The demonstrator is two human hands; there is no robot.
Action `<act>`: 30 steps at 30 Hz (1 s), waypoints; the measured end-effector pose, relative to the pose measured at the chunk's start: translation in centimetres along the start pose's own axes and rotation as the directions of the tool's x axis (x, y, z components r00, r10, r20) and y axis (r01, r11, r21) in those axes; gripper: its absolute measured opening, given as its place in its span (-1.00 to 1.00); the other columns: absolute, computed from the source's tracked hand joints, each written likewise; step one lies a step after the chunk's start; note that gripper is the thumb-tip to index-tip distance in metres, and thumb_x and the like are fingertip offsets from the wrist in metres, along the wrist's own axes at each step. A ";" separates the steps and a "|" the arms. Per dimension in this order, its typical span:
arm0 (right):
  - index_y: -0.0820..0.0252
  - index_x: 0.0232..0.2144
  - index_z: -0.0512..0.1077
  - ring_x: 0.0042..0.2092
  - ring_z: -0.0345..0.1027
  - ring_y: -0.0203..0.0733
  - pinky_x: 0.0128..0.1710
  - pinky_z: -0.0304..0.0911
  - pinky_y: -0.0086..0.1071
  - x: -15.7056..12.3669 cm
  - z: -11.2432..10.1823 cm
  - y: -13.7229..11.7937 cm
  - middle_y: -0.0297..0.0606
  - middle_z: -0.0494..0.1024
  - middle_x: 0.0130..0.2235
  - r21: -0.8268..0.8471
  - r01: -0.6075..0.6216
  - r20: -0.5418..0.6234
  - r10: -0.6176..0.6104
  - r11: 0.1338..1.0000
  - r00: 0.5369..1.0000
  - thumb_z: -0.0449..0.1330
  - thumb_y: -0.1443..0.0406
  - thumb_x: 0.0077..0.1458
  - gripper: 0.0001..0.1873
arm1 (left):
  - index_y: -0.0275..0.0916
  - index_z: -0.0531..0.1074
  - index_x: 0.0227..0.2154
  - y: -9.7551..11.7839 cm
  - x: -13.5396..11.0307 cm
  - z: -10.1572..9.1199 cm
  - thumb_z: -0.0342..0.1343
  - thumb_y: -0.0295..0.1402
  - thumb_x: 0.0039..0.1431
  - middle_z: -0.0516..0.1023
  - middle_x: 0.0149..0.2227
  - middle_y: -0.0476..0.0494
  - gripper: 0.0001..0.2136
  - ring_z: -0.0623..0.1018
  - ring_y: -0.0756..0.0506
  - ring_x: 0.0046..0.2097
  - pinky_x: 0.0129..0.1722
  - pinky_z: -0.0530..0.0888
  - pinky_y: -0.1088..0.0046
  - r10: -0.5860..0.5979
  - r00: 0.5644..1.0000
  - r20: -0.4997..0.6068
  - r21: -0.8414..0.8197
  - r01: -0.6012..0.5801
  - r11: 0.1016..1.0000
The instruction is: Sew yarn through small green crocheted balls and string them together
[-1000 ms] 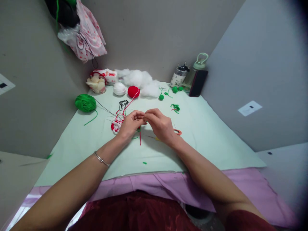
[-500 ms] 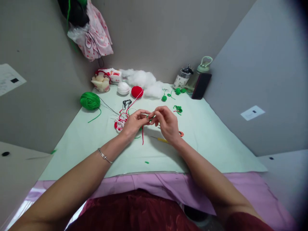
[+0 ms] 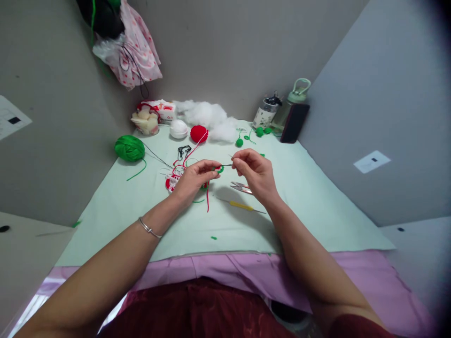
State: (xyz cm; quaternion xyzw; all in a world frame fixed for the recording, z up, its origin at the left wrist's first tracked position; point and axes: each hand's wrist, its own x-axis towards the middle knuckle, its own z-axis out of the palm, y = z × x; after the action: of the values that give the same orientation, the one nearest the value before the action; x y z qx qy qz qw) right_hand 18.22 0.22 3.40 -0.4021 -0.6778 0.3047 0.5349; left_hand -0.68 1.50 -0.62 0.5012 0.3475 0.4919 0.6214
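In my left hand a small crochet piece in green, red and white is pinched between thumb and fingertips. A dark thread runs taut from it to my right hand, whose thumb and fingers are closed on it. A thin, needle-like tip pokes out above the right fingertips; the rest is hidden. Below the right hand lie thread snips and a yellow-handled crochet hook. Beside my left wrist is a tangle of red and white yarn, with a red strand trailing.
Green yarn, a white ball, a red ball and stuffing sit towards the back. A phone leans against a bottle, by a patterned cup. Walls close in the table.
My right hand has pulled away to the right from the crochet piece, stretching the dark thread between both hands. The snips and the whole yellow handle now show.
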 end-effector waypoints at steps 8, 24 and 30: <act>0.05 -0.31 0.59 -0.31 0.27 -0.21 -0.33 0.14 -0.32 -0.4 -0.4 0.6 -0.26 0.40 -0.35 -0.549 0.272 0.075 -0.278 0.790 0.958 0.19 0.29 0.30 -0.83 | -0.19 0.62 -0.22 0.3 0.1 -0.2 0.41 -0.32 -0.01 0.62 -0.27 -0.08 -0.75 0.58 -0.08 -0.17 -0.09 0.46 0.38 0.027 0.999 -0.041 0.055 -0.024 0.998; 0.08 -0.35 0.56 -0.30 0.25 -0.20 -0.34 0.11 -0.32 -0.4 -0.5 0.4 -0.25 0.39 -0.38 -0.620 0.351 0.181 -0.307 0.702 0.934 0.13 0.33 0.33 -0.77 | -0.20 0.57 -0.39 0.2 0.1 -0.3 0.31 -0.38 0.06 0.60 -0.27 -0.10 -0.95 0.55 -0.10 -0.17 -0.11 0.46 0.36 0.199 0.974 -0.109 0.260 -0.165 0.951; 0.10 -0.37 0.53 -0.29 0.23 -0.19 -0.36 0.05 -0.32 -0.5 -0.4 0.8 -0.25 0.39 -0.37 -0.675 0.383 0.223 -0.321 0.630 0.920 0.13 0.35 0.32 -0.77 | -0.21 0.56 -0.42 0.6 0.2 -0.3 0.33 -0.40 0.02 0.62 -0.29 -0.09 -0.93 0.56 -0.10 -0.18 -0.12 0.47 0.35 0.184 0.975 -0.121 0.207 -0.157 0.966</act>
State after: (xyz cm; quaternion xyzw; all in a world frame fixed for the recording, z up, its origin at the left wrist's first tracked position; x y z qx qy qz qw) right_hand 18.81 0.21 2.56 -0.4229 -0.8282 -0.0732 0.3603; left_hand -1.04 1.81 -0.10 0.5527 0.3923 0.5406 0.4985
